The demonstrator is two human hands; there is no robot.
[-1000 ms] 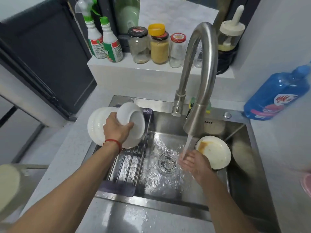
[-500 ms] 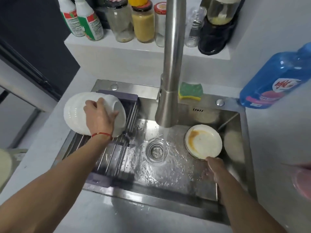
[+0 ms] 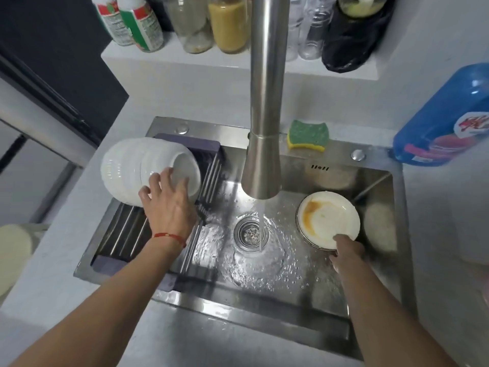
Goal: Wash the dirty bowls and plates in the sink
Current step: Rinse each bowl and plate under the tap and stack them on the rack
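No legible text. The spray bottle labels (image 3: 137,21) carry print too small to read; the blue detergent bottle (image 3: 447,117) logo is blurred.

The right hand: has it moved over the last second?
Yes. The right hand left the water stream under the faucet and went right, to the dirty plate's near rim.

White bowls (image 3: 148,168); orange-stained plate (image 3: 328,218); green-and-yellow sponge (image 3: 308,135); blue bottle (image 3: 444,117).
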